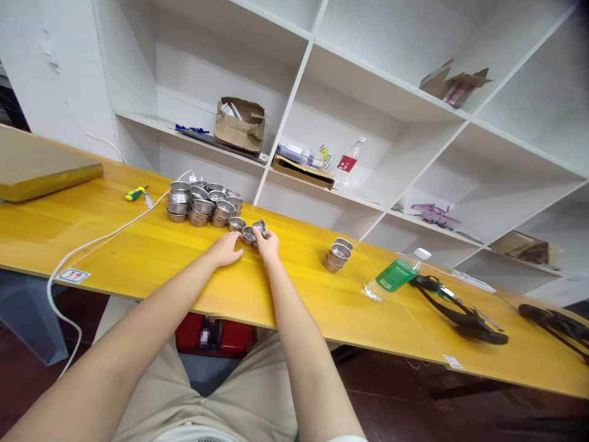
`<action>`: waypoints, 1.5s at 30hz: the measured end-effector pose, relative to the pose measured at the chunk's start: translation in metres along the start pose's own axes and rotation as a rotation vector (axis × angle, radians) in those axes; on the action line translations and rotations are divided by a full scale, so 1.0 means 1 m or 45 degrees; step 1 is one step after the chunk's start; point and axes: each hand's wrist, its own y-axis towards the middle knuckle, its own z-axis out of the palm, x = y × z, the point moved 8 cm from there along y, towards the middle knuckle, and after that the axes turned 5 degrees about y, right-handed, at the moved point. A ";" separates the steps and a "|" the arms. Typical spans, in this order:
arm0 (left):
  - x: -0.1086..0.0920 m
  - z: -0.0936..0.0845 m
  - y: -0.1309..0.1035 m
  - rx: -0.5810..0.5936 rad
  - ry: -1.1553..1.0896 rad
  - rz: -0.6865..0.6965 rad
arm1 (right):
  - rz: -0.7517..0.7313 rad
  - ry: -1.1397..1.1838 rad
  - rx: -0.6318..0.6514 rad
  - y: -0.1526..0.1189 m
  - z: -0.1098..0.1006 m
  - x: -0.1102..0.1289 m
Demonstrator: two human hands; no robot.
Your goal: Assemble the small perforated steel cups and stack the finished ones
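My right hand (267,247) pinches a small metal strainer cup (260,226), tilted, just above the table. Right beside it sits another metal cup (248,236) low on the tabletop. My left hand (224,250) lies with its fingers stretched and thumb apart, its fingertips at the near cups; whether they press on one I cannot tell. Several stacks of the same perforated cups (200,205) stand close together to the left and behind my hands. Farther right is a separate leaning stack of cups (338,254).
A bottle with a green label (396,274) and a black strap (455,313) are on the yellow table (294,288) to the right. At left lie a screwdriver (135,194), a white cable (110,234) and a cardboard box (46,162). White shelves (350,80) rise behind.
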 end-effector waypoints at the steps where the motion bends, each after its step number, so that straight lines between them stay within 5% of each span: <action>1: 0.000 0.000 0.000 -0.002 -0.002 -0.009 | 0.027 0.130 0.013 0.000 0.002 -0.002; 6: 0.002 -0.001 0.001 -0.015 0.020 -0.040 | 0.071 0.520 0.043 -0.002 0.009 -0.001; 11: -0.004 -0.008 -0.001 -0.088 0.006 -0.014 | 0.049 0.426 0.059 -0.003 0.007 0.003; 16: -0.008 -0.022 -0.002 -0.277 -0.243 0.006 | -0.328 -0.037 -0.065 -0.011 -0.006 0.034; 20: 0.006 -0.031 0.000 -0.471 -0.797 -0.128 | -0.636 -0.206 0.011 -0.033 0.007 0.063; 25: 0.008 -0.030 0.006 -0.462 -1.234 -0.167 | -0.778 -0.248 0.165 -0.057 0.035 0.077; 31: 0.004 -0.020 0.004 -0.327 -1.676 -0.319 | -0.712 -0.287 0.213 -0.060 0.045 0.074; 36: 0.003 -0.025 0.002 -0.384 -1.700 -0.358 | -0.952 -0.370 0.096 -0.070 0.037 0.091; 41: 0.005 -0.022 0.002 -0.339 -1.670 -0.414 | -0.983 -0.504 0.387 -0.077 0.050 0.088; 45: 0.011 -0.009 0.003 -0.209 -1.638 -0.471 | -0.980 -0.505 0.457 -0.078 0.050 0.088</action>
